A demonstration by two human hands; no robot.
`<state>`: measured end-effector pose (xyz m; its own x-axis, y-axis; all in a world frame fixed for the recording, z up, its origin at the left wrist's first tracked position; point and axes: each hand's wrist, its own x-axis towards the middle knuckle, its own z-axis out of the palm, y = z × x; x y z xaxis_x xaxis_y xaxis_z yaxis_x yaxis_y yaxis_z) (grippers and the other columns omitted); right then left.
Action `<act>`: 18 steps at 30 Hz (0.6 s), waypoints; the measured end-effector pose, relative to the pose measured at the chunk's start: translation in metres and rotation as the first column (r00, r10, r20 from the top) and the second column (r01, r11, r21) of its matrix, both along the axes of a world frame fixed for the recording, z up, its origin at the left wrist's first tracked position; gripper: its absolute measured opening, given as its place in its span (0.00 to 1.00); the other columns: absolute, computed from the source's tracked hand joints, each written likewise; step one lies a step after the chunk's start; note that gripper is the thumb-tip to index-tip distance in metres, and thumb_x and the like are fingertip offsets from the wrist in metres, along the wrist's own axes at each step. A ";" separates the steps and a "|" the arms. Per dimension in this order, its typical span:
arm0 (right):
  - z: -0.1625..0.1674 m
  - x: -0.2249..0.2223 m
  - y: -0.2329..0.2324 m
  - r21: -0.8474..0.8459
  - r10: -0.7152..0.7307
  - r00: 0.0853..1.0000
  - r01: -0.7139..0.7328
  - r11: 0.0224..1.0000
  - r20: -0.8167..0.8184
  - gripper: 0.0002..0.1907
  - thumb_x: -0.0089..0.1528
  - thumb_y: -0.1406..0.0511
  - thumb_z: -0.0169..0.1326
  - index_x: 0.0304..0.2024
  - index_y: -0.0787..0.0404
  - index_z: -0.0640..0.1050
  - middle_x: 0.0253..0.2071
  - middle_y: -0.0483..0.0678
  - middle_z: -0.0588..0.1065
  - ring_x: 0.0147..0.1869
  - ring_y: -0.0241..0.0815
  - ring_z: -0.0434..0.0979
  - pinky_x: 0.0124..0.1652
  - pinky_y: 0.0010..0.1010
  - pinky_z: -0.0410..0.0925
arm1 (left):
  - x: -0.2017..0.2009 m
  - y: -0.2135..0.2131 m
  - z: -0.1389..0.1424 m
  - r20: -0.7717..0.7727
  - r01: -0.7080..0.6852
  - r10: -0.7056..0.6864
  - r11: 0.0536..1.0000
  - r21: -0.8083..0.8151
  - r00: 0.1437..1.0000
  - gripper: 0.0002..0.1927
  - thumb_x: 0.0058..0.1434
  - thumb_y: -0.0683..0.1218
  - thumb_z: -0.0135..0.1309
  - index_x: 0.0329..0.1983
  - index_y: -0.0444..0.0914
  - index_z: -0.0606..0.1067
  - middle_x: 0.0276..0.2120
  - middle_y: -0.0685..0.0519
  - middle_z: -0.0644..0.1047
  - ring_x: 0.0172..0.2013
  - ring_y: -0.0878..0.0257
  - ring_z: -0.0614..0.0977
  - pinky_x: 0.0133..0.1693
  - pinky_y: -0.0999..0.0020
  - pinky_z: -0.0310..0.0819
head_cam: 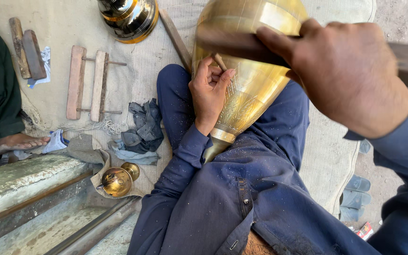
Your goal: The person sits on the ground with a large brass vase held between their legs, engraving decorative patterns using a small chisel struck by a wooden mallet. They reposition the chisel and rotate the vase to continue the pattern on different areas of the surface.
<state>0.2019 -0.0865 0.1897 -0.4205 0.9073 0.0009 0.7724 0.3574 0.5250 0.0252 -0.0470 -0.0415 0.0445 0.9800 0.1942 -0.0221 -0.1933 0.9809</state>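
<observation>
Right hand [350,75] is clenched round a blurred wooden mallet [234,45] raised over the big brass vessel [251,71], which lies across the person's lap, narrow neck toward the body. Left hand [209,92] pinches a small chisel [219,61] against its side. Leaf engraving shows low near the neck; the wider upper body looks mostly plain. Around lie a polished brass pot [129,18], wooden frame [87,82], grey rags [142,127] and a small brass piece [119,180]; nothing blocks the strike.
</observation>
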 end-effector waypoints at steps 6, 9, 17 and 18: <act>-0.006 0.026 -0.019 -0.055 -0.115 0.988 0.110 0.992 -0.105 0.35 0.58 0.49 0.64 0.69 0.41 0.77 0.30 0.43 0.78 0.17 0.33 0.71 0.19 0.23 0.64 | -0.006 0.019 0.006 -0.103 0.194 -0.186 0.977 0.083 0.977 0.24 0.63 0.40 0.66 0.62 0.36 0.74 0.33 0.50 0.85 0.32 0.68 0.87 0.34 0.75 0.83; -0.019 0.042 -0.031 0.050 -0.098 0.931 0.123 0.991 -0.351 0.34 0.57 0.53 0.67 0.66 0.48 0.78 0.31 0.46 0.79 0.23 0.38 0.75 0.24 0.29 0.68 | -0.007 0.028 0.010 -0.176 0.269 -0.252 0.960 0.083 0.952 0.26 0.59 0.39 0.67 0.60 0.36 0.75 0.30 0.49 0.85 0.28 0.67 0.86 0.31 0.74 0.81; -0.086 0.071 -0.079 -0.295 -0.416 0.565 0.296 0.908 -0.712 0.42 0.54 0.59 0.71 0.71 0.52 0.74 0.43 0.54 0.82 0.38 0.43 0.83 0.39 0.36 0.75 | -0.007 0.051 0.019 -0.357 0.542 -0.458 0.821 0.181 0.814 0.25 0.58 0.39 0.69 0.59 0.40 0.77 0.32 0.51 0.85 0.29 0.68 0.86 0.33 0.72 0.81; -0.096 0.072 -0.084 -0.373 -0.468 0.494 0.283 0.884 -0.733 0.45 0.53 0.59 0.71 0.73 0.52 0.74 0.45 0.54 0.82 0.40 0.44 0.84 0.42 0.37 0.75 | -0.007 0.056 0.020 -0.392 0.575 -0.472 0.793 0.203 0.790 0.25 0.58 0.39 0.69 0.59 0.41 0.78 0.32 0.51 0.84 0.29 0.68 0.85 0.33 0.72 0.80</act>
<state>0.2744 -0.1704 0.0941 0.0503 0.9983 -0.0292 0.9143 -0.0578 -0.4009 0.0185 0.0092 -0.0213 0.6402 0.6810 0.3557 0.0821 -0.5210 0.8496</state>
